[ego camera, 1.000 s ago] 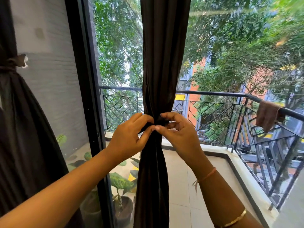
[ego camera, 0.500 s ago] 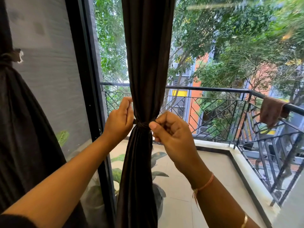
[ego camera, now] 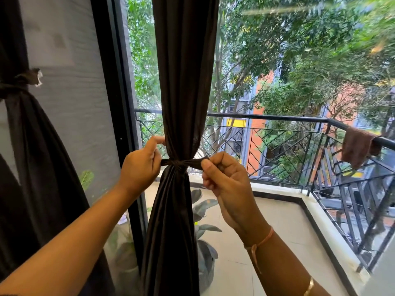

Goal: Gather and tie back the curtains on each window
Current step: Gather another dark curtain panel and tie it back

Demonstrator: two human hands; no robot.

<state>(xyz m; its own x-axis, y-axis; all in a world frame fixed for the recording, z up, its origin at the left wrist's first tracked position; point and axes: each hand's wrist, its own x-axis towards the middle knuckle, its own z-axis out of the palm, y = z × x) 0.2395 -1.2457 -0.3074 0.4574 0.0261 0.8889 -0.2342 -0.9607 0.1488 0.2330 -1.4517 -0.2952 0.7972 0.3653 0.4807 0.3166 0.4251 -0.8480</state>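
1. The middle curtain (ego camera: 183, 82), dark brown, is shown gathered into a narrow bunch at mid-height, in front of the window glass and just right of the black window frame (ego camera: 115, 82).
2. A tie band (ego camera: 181, 162) of the same dark cloth is wrapped round the bunch, with a knot formed at the front and its two ends drawn out to left and right.
3. The left end is pinched in the left grip (ego camera: 140, 167), a bare hand with curled fingers. The right end is held between thumb and forefinger of the right grip (ego camera: 226, 180).
4. The knot is judged to be at the tightening stage. Whether a second knot is needed cannot be told.
5. At the far left, a second curtain (ego camera: 32, 167) is seen already gathered and bound by its own tie (ego camera: 21, 79), so that one is judged done. No other windows are shown, so what is left beyond this curtain cannot be told.
6. The middle curtain's fabric is smooth with a slight sheen. It falls in long vertical folds above the band, is cinched to a waist there, and flares again below. Its hem is out of view.
7. Beyond the glass, a balcony railing (ego camera: 277, 119) is seen with a brown cloth (ego camera: 359, 148) draped over it, and a potted plant (ego camera: 205, 253) stands on the balcony floor.
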